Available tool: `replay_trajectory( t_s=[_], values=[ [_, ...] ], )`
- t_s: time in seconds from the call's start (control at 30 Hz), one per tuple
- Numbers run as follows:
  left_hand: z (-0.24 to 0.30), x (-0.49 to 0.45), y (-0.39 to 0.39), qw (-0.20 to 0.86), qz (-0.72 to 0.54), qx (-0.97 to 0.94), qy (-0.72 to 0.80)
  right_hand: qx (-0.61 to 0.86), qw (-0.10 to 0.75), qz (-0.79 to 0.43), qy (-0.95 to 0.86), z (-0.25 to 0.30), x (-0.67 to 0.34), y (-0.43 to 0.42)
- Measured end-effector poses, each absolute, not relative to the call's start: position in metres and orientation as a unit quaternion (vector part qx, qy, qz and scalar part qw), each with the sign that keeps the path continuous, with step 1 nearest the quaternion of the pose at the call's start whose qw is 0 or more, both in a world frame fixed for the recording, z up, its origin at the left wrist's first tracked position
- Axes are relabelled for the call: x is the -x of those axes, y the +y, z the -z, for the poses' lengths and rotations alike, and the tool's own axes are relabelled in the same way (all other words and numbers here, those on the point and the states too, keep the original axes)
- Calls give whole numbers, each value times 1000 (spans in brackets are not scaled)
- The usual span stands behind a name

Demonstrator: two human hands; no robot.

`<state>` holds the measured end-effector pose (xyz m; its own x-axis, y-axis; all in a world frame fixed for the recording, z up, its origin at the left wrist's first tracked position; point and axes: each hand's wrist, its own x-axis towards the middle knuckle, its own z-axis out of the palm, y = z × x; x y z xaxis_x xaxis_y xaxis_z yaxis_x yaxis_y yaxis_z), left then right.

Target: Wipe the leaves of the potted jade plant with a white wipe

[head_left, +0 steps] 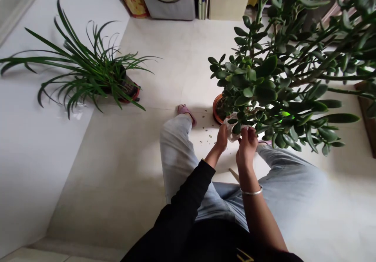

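A large jade plant [266,91] with thick dark green leaves rises in front of me from a round terracotta-coloured pot [216,111]. At its lower left branches, both hands meet around a crumpled white tissue [234,136]. My left hand [222,139] is closed at the tissue's left side, its fingertips partly hidden. Thumb and fingers of my right hand [247,145] pinch the tissue's right edge, close under the leaves. A few jade leaves overlap the tissue, and whether it touches them I cannot tell.
Small dry bits [209,136] lie scattered on the pale tiled floor [141,144] beside the pot. A long-leaved potted plant [114,76] stands left, near the white wall [32,136]. Farther back is a washing machine [176,7]. My knees flank the work.
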<state>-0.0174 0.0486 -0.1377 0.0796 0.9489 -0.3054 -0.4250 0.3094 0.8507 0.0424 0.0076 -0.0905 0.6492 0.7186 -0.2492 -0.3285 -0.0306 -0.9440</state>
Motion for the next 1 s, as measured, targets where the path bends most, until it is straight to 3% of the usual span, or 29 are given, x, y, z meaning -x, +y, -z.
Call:
replay_trajectory(
  t_s=[0.27,0.6,1.0],
  values=[
    [137,13,51,718,-494,-247,423,602,676,-393,-165,100,-50,14],
    [129,13,40,673,-513,-296,443,572,691,-426,-117,98,-52,13],
    [100,6,47,740,-535,-88,398,572,698,-406,-141,91,-51,20]
  ],
)
